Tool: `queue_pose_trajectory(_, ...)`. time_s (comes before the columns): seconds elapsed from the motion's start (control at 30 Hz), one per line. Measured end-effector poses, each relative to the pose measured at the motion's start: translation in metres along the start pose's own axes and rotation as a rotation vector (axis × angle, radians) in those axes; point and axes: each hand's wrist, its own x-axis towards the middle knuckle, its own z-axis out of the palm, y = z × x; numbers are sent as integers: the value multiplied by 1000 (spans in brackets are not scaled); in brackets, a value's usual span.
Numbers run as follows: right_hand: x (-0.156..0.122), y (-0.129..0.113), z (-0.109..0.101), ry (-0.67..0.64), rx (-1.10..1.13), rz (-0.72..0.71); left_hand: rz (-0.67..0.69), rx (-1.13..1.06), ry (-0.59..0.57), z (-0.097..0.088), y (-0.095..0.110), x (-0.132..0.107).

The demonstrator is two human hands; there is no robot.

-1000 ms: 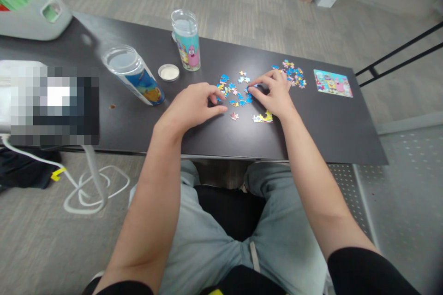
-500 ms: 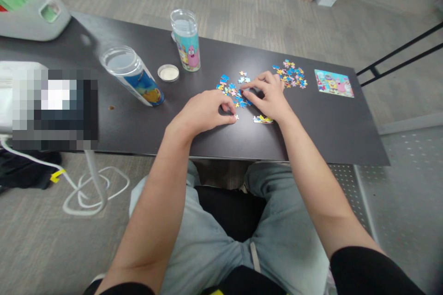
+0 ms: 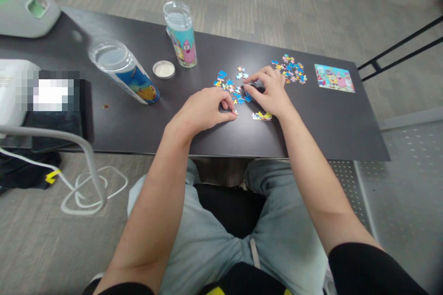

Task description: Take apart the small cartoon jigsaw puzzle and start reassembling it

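Note:
My left hand [image 3: 212, 107] is closed in a pinch on a small jigsaw puzzle piece [image 3: 235, 112], low over the dark table. My right hand [image 3: 269, 88] reaches over the near pile of loose puzzle pieces [image 3: 240, 100], thumb and index fingertips drawn close together. What lies between those tips is too small to make out. Just below my right hand is a short joined strip of puzzle pieces [image 3: 262, 115], mostly yellow and white. Beyond that hand a second heap of pieces [image 3: 294, 73] is spread out. A colourful cartoon picture card [image 3: 334, 78] lies at the right.
Two clear-topped cartoon canisters, one blue [image 3: 136, 84] and one pink and teal [image 3: 185, 46], stand left of the pieces. A round lid [image 3: 164, 69] lies between them. Farther left are a grey basket [image 3: 29, 14], a dark device [image 3: 58, 122] and a white cable [image 3: 97, 179].
My right hand's fingertips have shifted slightly right and away from me over the near pile. My left hand keeps its pinch almost in place. The view has tilted slightly.

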Motion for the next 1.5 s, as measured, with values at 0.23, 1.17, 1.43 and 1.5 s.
queue_pose_trajectory(0.23,2,2,-3,-8,-9,36,-82,-38,257,-17,-14,-6)
queue_pose_trajectory(1.17,-1,1,8,-20,-3,-79,-256,100,263,-18,-38,-2)
queue_pose_trajectory(1.43,0,-5,7,-30,52,-49,-244,130,289,-12,-36,3)
queue_pose_trajectory(1.5,1,-5,7,-25,54,-35,-243,122,296,-12,-37,4)
